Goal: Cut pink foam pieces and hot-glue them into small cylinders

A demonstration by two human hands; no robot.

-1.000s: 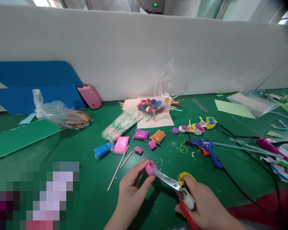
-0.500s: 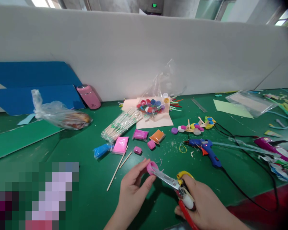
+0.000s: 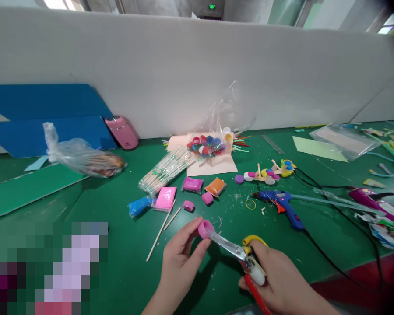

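Note:
A small pink ring [image 3: 205, 228] is pinched between the thumb and fingers of my left hand [image 3: 184, 256]. My right hand [image 3: 274, 271] grips scissors [image 3: 231, 246] with one yellow and one red handle. The blade tips reach the ring's right edge, overlapping its opening. Thin pink slivers lie just behind the ring. Two more pink pieces, a flat ring [image 3: 188, 205] and a short roll [image 3: 207, 198], rest on the green table [image 3: 124, 262] beyond my left hand.
A blue glue gun [image 3: 284, 205] with a black cable lies to the right. Wooden sticks [image 3: 160, 230] and clay packets [image 3: 165, 198] sit left of centre. Bagged bottle caps [image 3: 206, 146] and a pink bottle [image 3: 122, 132] stand near the white partition [image 3: 170, 74].
The pink ring and my left hand have shifted slightly left. The scissors are still at the ring's edge, and my right hand has barely moved.

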